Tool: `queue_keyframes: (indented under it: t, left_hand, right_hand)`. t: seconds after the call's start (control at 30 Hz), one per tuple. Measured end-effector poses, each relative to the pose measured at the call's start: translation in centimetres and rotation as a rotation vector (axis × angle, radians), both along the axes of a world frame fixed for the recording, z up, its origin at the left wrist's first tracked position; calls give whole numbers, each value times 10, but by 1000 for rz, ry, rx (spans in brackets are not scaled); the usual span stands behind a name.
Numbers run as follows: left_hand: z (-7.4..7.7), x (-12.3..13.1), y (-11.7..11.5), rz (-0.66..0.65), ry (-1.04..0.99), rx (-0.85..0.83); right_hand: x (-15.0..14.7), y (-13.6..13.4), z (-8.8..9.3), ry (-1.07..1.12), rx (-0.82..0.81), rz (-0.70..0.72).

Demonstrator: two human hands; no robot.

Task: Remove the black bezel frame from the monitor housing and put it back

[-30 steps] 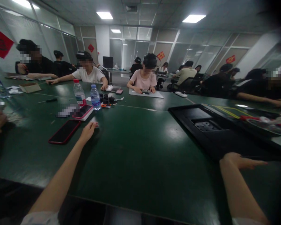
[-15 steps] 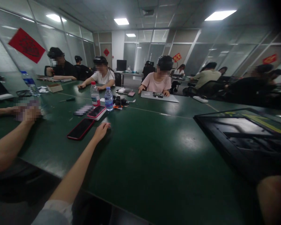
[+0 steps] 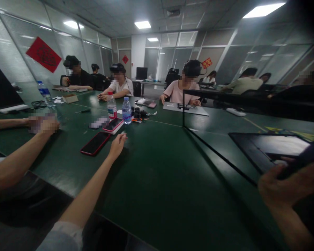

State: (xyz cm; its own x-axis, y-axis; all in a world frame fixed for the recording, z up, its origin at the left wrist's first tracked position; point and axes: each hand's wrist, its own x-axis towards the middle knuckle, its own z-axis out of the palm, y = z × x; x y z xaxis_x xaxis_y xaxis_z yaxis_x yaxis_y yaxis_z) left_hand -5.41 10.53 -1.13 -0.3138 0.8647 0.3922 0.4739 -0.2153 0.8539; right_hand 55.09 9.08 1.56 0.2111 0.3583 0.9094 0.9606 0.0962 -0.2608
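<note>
My left hand (image 3: 118, 143) rests on the green table (image 3: 157, 174) with its fingers loose and nothing in it, just right of a red-cased phone (image 3: 95, 143) lying face up. My right hand (image 3: 285, 184) at the lower right is closed on the edge of a thin black rectangular frame (image 3: 183, 108). The frame is raised and tilted, so I see the table and people through it. Under it a flat black panel (image 3: 251, 148) with a pale reflecting face lies on the table.
Beyond my left hand are a pink-edged phone (image 3: 113, 124) and two water bottles (image 3: 111, 106), (image 3: 126, 111). A co-worker's forearms (image 3: 18, 164) lie on the table at the left. Several people sit across the table. A third bottle (image 3: 45, 93) stands far left.
The view has turned to the left. My right hand has gone from lying flat to gripping the black frame, which is now lifted off the panel. My left hand has stayed in place.
</note>
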Motion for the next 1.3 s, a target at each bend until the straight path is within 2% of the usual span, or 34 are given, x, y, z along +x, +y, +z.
queue_keyframes:
  t: [0.1, 0.2, 0.3, 0.43, 0.57, 0.7, 0.8, 0.9, 1.07, 1.3]
  left_hand:
    - [7, 7, -2, 19, -36, 59]
    - [13, 13, -3, 9, -32, 124]
    - [17, 19, -7, -19, -12, 146]
    - [18, 24, -11, -49, 14, 92]
    - [11, 19, -7, 13, 130, 49]
    - [-3, 8, 2, 89, 332, -65]
    - [-11, 1, 7, 115, 500, -178]
    - [-14, -1, 7, 125, 603, -250]
    - [-9, 2, 4, 135, 653, -340]
    - [-9, 2, 2, 145, 625, -279]
  right_hand:
    - [-15, 9, -2, 20, 52, 120]
    - [-35, 13, -5, 172, -8, 232]
    - [-52, 12, -8, 257, -120, 234]
    - [-62, 11, -12, 316, -253, 217]
    - [-55, 19, -31, 280, -432, 248]
    - [-36, 35, -57, 232, -609, 411]
    - [-25, 46, -70, 234, -676, 495]
    - [-20, 51, -76, 199, -696, 459]
    - [-17, 55, -82, 113, -733, 391]
    - [-21, 55, -80, 112, -731, 393]
